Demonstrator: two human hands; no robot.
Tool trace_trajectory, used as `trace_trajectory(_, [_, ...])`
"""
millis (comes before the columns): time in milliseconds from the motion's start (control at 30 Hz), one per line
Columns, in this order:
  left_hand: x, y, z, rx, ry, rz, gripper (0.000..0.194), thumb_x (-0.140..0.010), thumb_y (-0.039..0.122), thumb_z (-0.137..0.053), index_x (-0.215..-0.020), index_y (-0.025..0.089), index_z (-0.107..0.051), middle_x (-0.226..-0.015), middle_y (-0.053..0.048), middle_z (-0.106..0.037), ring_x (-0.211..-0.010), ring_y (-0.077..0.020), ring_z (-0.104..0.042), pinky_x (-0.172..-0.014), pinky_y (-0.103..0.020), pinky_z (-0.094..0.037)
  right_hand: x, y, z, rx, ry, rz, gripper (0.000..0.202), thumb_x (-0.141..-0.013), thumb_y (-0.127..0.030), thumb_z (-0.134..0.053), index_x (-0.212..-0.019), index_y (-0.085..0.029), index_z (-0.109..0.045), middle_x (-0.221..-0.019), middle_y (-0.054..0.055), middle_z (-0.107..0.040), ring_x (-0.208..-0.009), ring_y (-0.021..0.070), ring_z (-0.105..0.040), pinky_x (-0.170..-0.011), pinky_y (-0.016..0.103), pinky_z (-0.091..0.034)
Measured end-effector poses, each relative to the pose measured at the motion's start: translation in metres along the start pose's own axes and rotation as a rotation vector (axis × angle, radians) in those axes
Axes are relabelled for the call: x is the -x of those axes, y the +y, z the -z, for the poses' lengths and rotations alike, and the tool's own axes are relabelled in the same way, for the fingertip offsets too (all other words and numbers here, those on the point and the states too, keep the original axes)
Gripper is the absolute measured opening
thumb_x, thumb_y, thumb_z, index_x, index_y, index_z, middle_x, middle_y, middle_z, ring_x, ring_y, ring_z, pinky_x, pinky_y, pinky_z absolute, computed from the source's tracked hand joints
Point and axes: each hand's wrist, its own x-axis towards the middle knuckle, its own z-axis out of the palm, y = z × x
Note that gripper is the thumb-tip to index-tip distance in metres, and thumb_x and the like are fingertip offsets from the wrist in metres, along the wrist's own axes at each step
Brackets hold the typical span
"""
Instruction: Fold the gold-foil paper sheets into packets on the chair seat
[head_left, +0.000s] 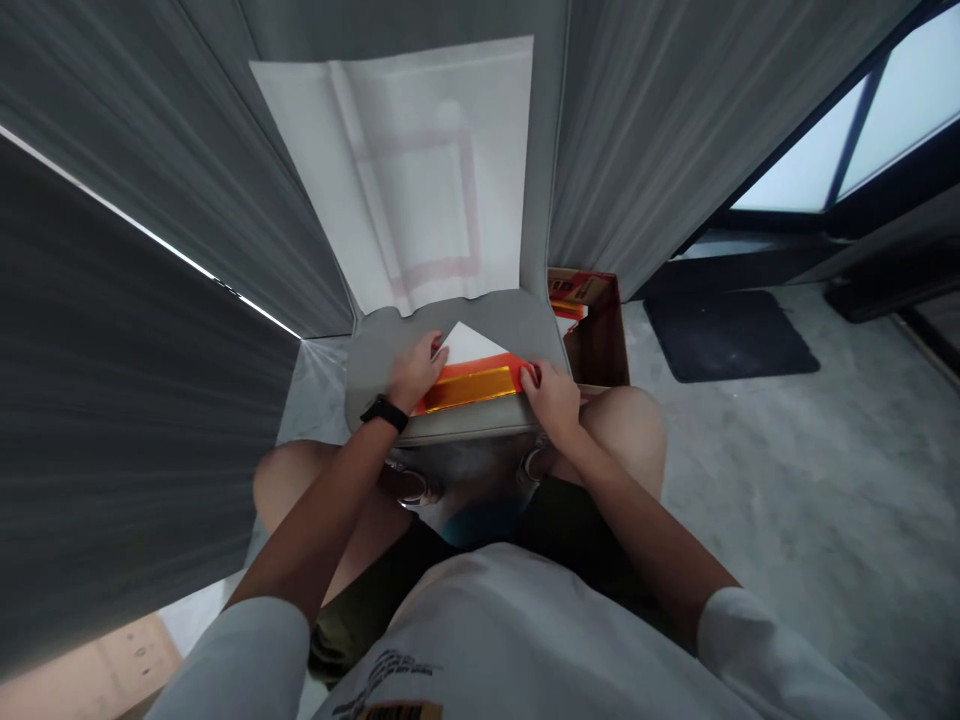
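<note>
An orange and white packet with a shiny gold-orange strip lies near the front edge of the grey chair seat. Its white part rises to a point at the back. My left hand grips the packet's left end, thumb on top. At the right end, my right hand holds it with bent fingers. A large white sheet with a faint pink outline leans on the chair's backrest, behind the packet.
An open cardboard box with orange and white items stands on the floor right of the chair. Grey curtains hang on both sides. Farther right lies a dark mat. My knees flank the chair's front.
</note>
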Motion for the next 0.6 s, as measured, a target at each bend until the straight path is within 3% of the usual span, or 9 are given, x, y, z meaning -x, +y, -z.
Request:
trace_trajectory(100, [-0.003,0.007,-0.012,-0.166,0.107,-0.201,0.047,-0.101,0.022,-0.049,-0.145,0.011,-0.059,-0.146,-0.021,-0.062,-0.136,-0.0325,-0.056,-0.119,-0.048,-0.041,-0.004,-0.008,-0.013,0.102,0.076,0.138,0.041,-0.102,-0.029,-0.047,-0.131,-0.011,-0.070,-0.129,0.025,-0.067,-0.117,0.0363,-0.059,-0.101,0.049,-0.045])
trace_trajectory(200, [-0.005,0.015,-0.029,-0.208,0.043,-0.439,0.048,-0.105,0.021,-0.039,-0.148,0.010,-0.057,-0.157,-0.021,-0.054,-0.148,-0.0305,-0.047,-0.126,-0.051,-0.035,-0.007,-0.020,-0.027,0.126,0.092,0.273,0.046,-0.104,-0.023,-0.041,-0.141,-0.010,-0.066,-0.145,0.025,-0.061,-0.130,0.0371,-0.055,-0.112,0.054,-0.041])
trace_trajectory(267, [-0.009,0.017,-0.038,-0.236,-0.005,-0.522,0.049,-0.107,0.025,-0.037,-0.149,0.010,-0.057,-0.163,-0.020,-0.048,-0.155,-0.0311,-0.041,-0.128,-0.054,-0.030,-0.011,-0.028,-0.037,0.118,0.076,0.370,0.049,-0.106,-0.023,-0.037,-0.148,-0.011,-0.061,-0.153,0.022,-0.057,-0.141,0.0351,-0.050,-0.119,0.054,-0.036])
trace_trajectory(400, [-0.016,0.011,-0.046,-0.298,-0.068,-0.487,0.054,-0.108,0.033,-0.036,-0.154,0.008,-0.054,-0.165,-0.022,-0.046,-0.157,-0.0326,-0.039,-0.130,-0.059,-0.024,-0.016,-0.035,-0.051,0.126,0.003,0.422,0.052,-0.111,-0.028,-0.031,-0.153,-0.011,-0.057,-0.157,0.019,-0.057,-0.148,0.0320,-0.048,-0.125,0.053,-0.033])
trace_trajectory(600, [-0.013,0.006,-0.047,-0.338,-0.083,-0.447,0.061,-0.109,0.037,-0.034,-0.160,0.005,-0.044,-0.169,-0.022,-0.039,-0.159,-0.0318,-0.035,-0.132,-0.056,-0.020,-0.015,-0.025,-0.052,0.110,-0.083,0.422,0.060,-0.112,-0.041,-0.034,-0.159,-0.008,-0.048,-0.164,0.020,-0.050,-0.154,0.0339,-0.042,-0.129,0.055,-0.028])
